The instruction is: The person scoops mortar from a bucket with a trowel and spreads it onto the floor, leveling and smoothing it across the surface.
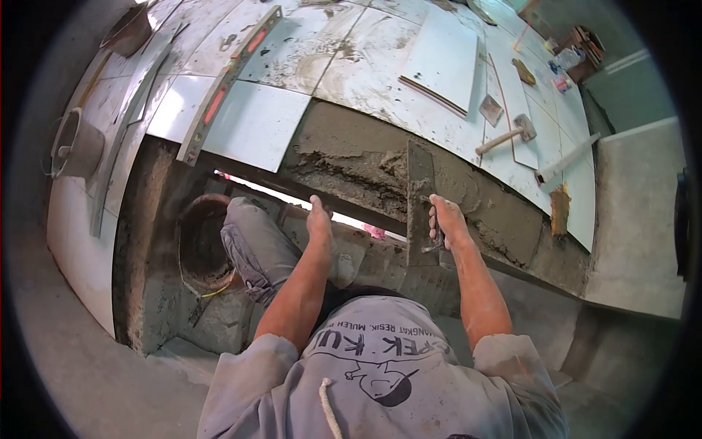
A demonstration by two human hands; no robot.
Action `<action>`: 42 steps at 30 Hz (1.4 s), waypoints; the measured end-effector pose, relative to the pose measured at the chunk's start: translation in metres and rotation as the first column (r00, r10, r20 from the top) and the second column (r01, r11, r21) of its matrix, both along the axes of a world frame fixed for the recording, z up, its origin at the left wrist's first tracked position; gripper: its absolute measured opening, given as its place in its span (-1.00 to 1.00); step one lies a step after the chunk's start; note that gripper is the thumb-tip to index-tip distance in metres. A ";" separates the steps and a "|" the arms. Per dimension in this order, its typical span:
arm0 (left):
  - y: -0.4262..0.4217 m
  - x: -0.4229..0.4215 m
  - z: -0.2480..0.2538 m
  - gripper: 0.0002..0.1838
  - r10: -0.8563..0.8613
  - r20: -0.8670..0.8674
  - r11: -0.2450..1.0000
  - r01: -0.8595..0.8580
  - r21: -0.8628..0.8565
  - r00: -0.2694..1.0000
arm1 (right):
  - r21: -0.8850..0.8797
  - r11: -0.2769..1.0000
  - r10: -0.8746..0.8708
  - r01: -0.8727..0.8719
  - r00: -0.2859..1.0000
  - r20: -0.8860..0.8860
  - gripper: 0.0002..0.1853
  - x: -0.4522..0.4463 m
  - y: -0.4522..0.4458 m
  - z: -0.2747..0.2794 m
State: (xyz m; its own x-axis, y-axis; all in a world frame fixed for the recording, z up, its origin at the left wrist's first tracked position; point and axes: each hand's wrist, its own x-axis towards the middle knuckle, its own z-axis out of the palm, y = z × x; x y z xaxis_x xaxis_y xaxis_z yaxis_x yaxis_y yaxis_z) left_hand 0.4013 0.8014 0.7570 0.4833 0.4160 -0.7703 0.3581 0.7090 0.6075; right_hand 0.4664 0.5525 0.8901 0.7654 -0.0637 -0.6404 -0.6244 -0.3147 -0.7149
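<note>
My right hand [447,219] is wrapped round the handle of a long, flat plastering trowel [420,172]. The trowel's blade points away from me, its far end over the strip of wet mortar [351,157] along the step edge. My left hand [319,219] is just short of the mortar's near edge, above a narrow bright gap. It looks empty, its fingers partly stretched and seen edge-on. Left of the mortar lies a white tile [252,124], with a spirit level [219,95] across it.
A mortar-stained bucket [205,245] stands by my knee. Two more containers, a pail [77,143] and a bowl [126,31], sit at the left. Beyond the mortar are loose white tiles [441,58], a mallet [508,135], a pale bar [567,159] and a brownish piece [559,210].
</note>
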 end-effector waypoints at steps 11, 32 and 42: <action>0.001 0.012 0.025 -0.12 -0.020 0.193 0.979 0.058 -0.193 0.981 | -0.134 0.973 0.188 -0.187 0.982 -0.005 -0.63 0.008 0.091 0.013; 0.081 0.006 0.070 -0.22 0.026 0.237 0.999 -0.034 0.031 0.971 | -0.603 0.639 0.656 -0.479 0.748 0.102 -0.50 0.009 0.192 -0.022; 0.072 0.012 0.055 -0.20 -0.067 0.191 0.996 0.055 0.065 0.979 | -0.789 0.546 0.444 -0.281 0.896 -0.012 -0.48 -0.022 0.018 -0.015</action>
